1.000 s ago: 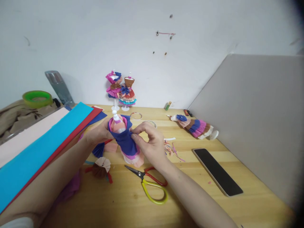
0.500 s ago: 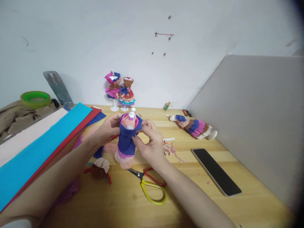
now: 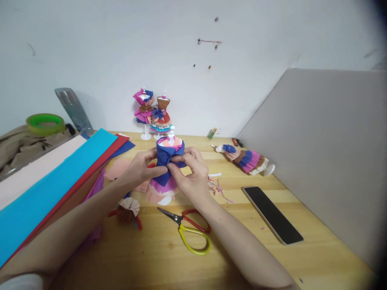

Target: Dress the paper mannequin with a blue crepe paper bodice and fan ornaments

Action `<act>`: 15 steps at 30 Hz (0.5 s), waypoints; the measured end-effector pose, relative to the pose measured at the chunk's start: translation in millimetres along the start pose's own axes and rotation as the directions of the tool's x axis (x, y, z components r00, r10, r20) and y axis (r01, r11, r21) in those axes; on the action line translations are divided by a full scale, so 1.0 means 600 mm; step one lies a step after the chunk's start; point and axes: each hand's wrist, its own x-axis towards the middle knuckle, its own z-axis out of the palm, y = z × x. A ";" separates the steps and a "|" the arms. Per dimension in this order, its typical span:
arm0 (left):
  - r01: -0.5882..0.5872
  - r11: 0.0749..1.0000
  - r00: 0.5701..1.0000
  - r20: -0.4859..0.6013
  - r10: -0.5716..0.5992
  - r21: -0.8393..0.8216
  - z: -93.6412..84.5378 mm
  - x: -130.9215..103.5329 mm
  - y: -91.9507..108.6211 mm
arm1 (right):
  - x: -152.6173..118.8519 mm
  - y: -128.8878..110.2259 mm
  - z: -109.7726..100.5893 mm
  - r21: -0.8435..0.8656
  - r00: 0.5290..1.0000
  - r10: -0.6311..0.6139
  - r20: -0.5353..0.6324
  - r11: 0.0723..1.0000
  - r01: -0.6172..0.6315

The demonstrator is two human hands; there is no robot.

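Dress form [image 3: 171, 139] is over the table [image 3: 229, 249], beyond the scissors [image 3: 178, 219]. Pink layers [image 3: 163, 189] on, blue wrap [image 3: 164, 154] around the top; your left hand [image 3: 143, 167] grips its side, right hand [image 3: 193, 175] pinches front folds. Can't tell if fastened.

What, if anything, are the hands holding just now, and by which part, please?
The blue wrap on a small mannequin: the left hand holds it at the side, the right hand pinches its front.
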 end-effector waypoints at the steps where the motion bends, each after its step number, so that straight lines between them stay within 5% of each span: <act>1: 0.017 1.000 0.999 -0.041 -0.016 0.005 0.003 -0.001 0.001 | 0.001 0.001 -0.001 0.012 1.000 0.000 0.015 1.000 0.000; 9: 0.138 0.984 0.974 -0.166 -0.155 -0.109 0.022 -0.005 -0.001 | 0.010 0.020 -0.020 0.219 0.996 0.080 0.027 0.972 -0.084; 15: 0.151 0.973 0.969 -0.168 -0.181 -0.175 0.021 -0.005 -0.007 | 0.013 0.039 -0.021 0.241 0.911 0.341 0.232 0.887 -0.394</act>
